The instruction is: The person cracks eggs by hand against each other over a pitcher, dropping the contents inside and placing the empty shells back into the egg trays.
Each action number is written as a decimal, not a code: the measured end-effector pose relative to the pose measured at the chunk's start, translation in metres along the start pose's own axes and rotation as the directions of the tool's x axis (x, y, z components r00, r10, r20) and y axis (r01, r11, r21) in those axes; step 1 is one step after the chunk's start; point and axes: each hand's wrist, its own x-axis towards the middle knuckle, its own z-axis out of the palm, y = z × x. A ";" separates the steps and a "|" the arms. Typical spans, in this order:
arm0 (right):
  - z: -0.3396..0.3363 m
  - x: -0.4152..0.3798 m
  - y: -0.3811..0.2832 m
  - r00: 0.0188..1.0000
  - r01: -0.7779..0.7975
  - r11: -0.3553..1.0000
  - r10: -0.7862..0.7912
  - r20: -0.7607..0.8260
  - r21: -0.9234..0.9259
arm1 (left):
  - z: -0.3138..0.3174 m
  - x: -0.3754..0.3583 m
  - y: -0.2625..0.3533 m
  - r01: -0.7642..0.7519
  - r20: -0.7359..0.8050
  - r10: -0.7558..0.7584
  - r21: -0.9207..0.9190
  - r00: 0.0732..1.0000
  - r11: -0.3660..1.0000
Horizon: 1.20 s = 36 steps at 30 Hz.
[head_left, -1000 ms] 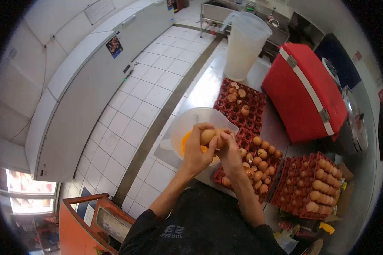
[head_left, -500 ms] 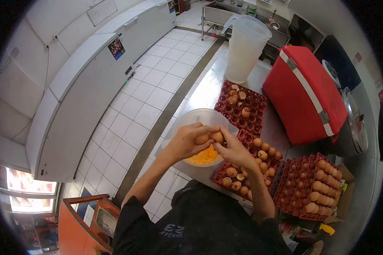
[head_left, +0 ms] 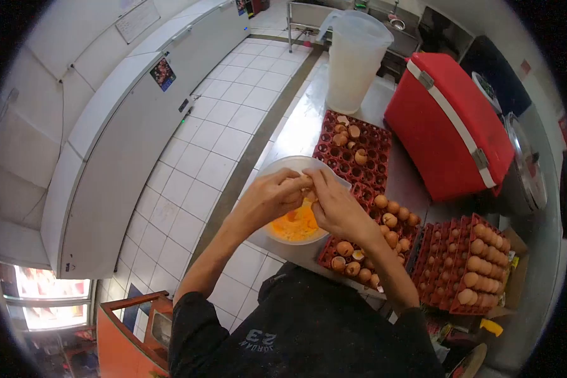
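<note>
Over a translucent plastic container (head_left: 273,165), my left hand (head_left: 264,200) and my right hand (head_left: 340,206) meet at the fingertips. Both are closed around a brown eggshell (head_left: 307,184), which the fingers mostly hide. Below them, yellow-orange beaten-looking egg (head_left: 294,225) lies in the container. Right of it, a red egg tray (head_left: 363,193) carries several brown eggs and some opened shells, partly covered by my right forearm. A second red tray (head_left: 373,146) behind it holds several broken shells (head_left: 354,131).
A tall translucent pitcher (head_left: 354,69) stands behind the trays. To the right are a red cooler box (head_left: 444,126) and stacked trays of eggs (head_left: 450,264). A white chest freezer (head_left: 126,138) runs along the left wall beyond the tiled floor (head_left: 214,135). An orange wooden piece (head_left: 123,340) is at lower left.
My hands have drawn closer together, and the two brown shell parts that showed between them are now mostly covered by my fingers. The whole view has shifted slightly.
</note>
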 end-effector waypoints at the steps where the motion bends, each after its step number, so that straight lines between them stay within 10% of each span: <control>1: 0.002 0.002 0.002 1.000 -0.017 1.000 0.017 -0.007 0.002 | 0.001 0.001 -0.003 -0.002 -0.007 0.003 0.055 1.000 0.998; 7: -0.008 -0.010 -0.004 0.996 -0.084 0.996 0.084 0.002 -0.003 | 0.004 0.003 0.013 0.026 0.012 -0.027 0.038 1.000 0.999; 13: -0.007 -0.074 0.021 0.972 -0.227 0.869 0.228 0.050 0.440 | 0.072 -0.003 0.075 0.151 -0.129 -0.184 -0.231 0.974 0.961; 15: -0.006 -0.109 0.032 0.892 -0.335 0.680 0.451 -0.011 0.652 | 0.101 -0.014 0.097 0.365 0.128 -0.342 -0.311 0.931 0.877; 19: 0.005 -0.163 0.069 0.844 -0.392 0.688 0.534 -0.060 0.611 | 0.148 -0.031 0.118 0.335 0.208 -0.269 -0.433 0.941 0.837; 22: 0.019 -0.176 0.087 0.903 -0.418 0.828 0.333 -0.273 -0.372 | 0.149 -0.041 0.117 0.424 0.302 -0.325 -0.368 0.896 0.828; 27: 0.013 -0.132 0.143 0.775 -0.611 0.775 0.546 -0.317 -0.159 | 0.127 -0.039 0.114 0.391 0.238 -0.319 -0.397 0.917 0.830; 30: 0.021 -0.113 0.189 0.812 -0.581 0.644 0.421 -0.404 -0.497 | 0.110 -0.034 0.119 0.373 0.225 -0.302 -0.437 0.926 0.819; 36: -0.001 -0.088 0.219 0.761 -0.591 0.624 0.641 -0.097 -0.512 | 0.086 -0.031 0.130 0.377 0.176 -0.336 -0.510 0.925 0.773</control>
